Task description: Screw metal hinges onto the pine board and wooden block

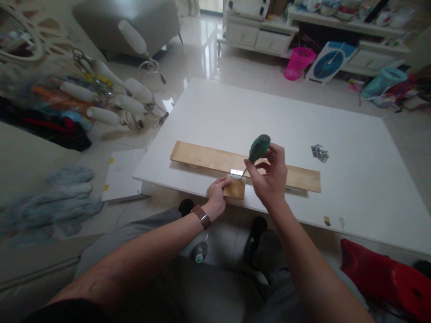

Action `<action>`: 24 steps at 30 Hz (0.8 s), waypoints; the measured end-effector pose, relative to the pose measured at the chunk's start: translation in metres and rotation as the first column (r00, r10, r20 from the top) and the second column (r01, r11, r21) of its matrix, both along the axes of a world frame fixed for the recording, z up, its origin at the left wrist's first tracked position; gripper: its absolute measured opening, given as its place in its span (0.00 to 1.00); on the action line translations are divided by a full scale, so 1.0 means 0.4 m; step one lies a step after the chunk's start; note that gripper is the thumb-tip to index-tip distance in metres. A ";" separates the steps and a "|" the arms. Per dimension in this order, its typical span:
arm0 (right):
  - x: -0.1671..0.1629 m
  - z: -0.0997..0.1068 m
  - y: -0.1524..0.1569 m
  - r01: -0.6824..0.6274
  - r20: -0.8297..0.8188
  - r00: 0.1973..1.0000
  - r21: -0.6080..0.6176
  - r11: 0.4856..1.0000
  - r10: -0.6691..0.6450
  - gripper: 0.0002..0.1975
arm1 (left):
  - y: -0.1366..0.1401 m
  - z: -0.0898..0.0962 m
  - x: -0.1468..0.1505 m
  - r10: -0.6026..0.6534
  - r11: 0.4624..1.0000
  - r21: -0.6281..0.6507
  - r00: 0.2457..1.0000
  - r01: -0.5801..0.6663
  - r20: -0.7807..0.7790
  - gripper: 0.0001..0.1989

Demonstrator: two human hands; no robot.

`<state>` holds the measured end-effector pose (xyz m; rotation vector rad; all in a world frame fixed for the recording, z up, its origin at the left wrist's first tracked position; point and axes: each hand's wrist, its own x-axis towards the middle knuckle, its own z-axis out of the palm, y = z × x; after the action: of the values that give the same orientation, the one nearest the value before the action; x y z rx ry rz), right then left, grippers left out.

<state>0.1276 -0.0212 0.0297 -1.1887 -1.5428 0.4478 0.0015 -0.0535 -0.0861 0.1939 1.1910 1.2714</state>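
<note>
My left hand (217, 194) grips a small wooden block (235, 189) by its left side, at the table's near edge. A silver metal hinge (236, 173) lies at the block's far edge, next to a long wooden board (208, 158) on the white table (269, 112). In my right hand (272, 177) is a screwdriver (259, 148) with a green and black handle, held tilted. Its tip points down at the hinge's right side; whether a screw sits under it is too small to tell. Part of the board is hidden behind my right hand.
Several loose metal hinges (319, 153) lie to the right on the table. Near its front edge are a small yellow item (327, 220) and a small clear one (341, 222). A red object (384, 278) stands at lower right, and a bottle (200, 253) is on the floor.
</note>
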 end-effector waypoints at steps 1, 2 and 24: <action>-0.001 0.000 0.000 -0.004 -0.014 1.000 -0.013 1.000 0.004 0.23 | 0.000 0.000 -0.001 -0.009 1.000 0.006 1.000 0.009 0.002 0.14; -0.002 -0.001 0.000 -0.011 -0.027 1.000 -0.026 1.000 0.010 0.23 | 0.000 0.000 -0.003 -0.016 1.000 0.007 1.000 0.016 0.005 0.14; -0.003 -0.003 -0.001 -0.033 -0.033 0.999 -0.043 0.999 0.032 0.26 | 0.000 -0.004 -0.003 -0.025 0.999 -0.027 0.999 0.025 -0.023 0.16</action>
<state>0.1265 -0.0214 0.0286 -1.1855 -1.5337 0.5214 0.0002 -0.0536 -0.0875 0.2039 1.2214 1.2337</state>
